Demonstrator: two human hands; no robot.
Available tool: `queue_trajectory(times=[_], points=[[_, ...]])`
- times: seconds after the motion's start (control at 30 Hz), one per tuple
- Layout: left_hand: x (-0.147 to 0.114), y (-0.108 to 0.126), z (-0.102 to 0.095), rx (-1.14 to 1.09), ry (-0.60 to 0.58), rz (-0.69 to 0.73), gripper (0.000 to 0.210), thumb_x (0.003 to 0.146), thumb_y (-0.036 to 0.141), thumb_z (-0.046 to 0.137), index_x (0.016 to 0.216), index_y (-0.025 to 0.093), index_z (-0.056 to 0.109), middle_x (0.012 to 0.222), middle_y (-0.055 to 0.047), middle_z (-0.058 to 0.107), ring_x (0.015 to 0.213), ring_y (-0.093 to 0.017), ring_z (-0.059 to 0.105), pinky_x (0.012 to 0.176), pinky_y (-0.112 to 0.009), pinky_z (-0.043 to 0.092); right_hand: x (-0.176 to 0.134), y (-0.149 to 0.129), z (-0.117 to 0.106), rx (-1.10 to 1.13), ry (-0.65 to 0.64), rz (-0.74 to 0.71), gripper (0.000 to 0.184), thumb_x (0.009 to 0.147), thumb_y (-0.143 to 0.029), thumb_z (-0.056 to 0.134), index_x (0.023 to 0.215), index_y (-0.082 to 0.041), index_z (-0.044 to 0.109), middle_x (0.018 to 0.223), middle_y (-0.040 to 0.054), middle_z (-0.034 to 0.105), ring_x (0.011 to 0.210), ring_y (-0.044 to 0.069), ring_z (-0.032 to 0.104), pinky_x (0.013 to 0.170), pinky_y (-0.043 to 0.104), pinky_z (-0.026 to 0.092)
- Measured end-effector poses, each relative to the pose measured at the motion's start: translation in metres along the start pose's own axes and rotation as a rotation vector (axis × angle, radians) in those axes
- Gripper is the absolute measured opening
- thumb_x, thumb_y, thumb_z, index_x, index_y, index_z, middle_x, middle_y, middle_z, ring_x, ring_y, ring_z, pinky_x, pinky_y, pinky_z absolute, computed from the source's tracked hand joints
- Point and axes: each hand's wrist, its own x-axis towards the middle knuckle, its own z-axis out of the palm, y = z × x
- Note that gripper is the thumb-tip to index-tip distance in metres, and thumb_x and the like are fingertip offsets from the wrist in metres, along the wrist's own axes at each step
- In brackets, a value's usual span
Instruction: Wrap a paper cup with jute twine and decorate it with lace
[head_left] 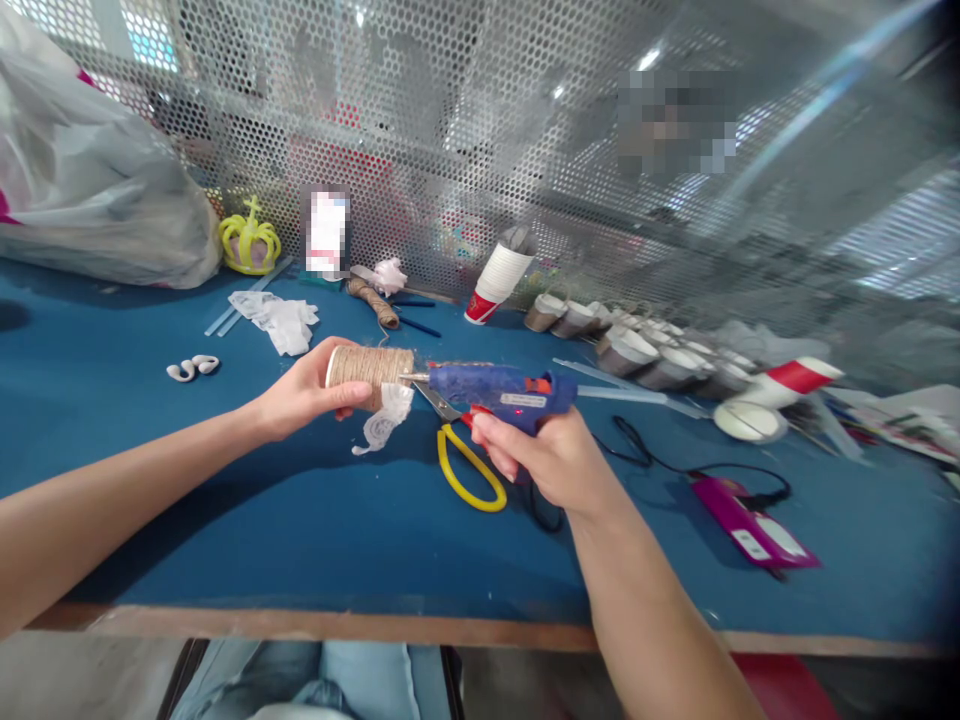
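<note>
My left hand (306, 395) is wrapped round a twine-covered cup (369, 366), lying on its side above the table with its white rim toward the palm. A strip of white lace (388, 418) hangs from the cup's right end. In my right hand (551, 452) is a blue hot glue gun (495, 388), its fingers round the grip and by the red trigger. The gun's metal nozzle points left, at the cup's right end by the lace; whether it touches, I cannot tell. Below the gun lie scissors (471, 485) with yellow handles, partly hidden.
White lace (281, 318), a twine bundle (373, 302) and a yellow crown ornament (251, 240) lie behind my left hand. Stacked paper cups (501, 275) and several wrapped cups (630, 350) line the perforated metal screen (435, 130). A purple packet (754, 525) and black cord are at right.
</note>
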Motion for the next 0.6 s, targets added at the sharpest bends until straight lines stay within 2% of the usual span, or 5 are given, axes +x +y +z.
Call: queue_trajectory(times=[0.33,0.6], points=[[-0.0021,0.0005,-0.0009,0.003,-0.008,0.088,0.048,0.065,0.033,0.075,0.100,0.018,0.046,0.079,-0.001,0.059,0.058,-0.011,0.056,0.048,-0.023,0.045,0.0023,0.0041,-0.0021,0.053,-0.009,0.035,0.028,0.082,-0.039,0.058,0.066,-0.015,0.056,0.040,-0.0049,0.046,0.035,0.007,0.042,0.037,0.023,0.033],[-0.0037,0.0033,0.0026,0.045,-0.006,0.129,0.052,0.059,0.028,0.079,0.098,0.020,0.046,0.083,0.000,0.056,0.068,-0.013,0.055,0.057,-0.024,0.045,0.0043,0.0082,-0.0033,0.106,0.076,0.066,0.030,0.079,-0.042,0.061,0.067,-0.015,0.057,0.039,-0.0057,0.045,0.034,0.007,0.039,0.035,0.022,0.032]])
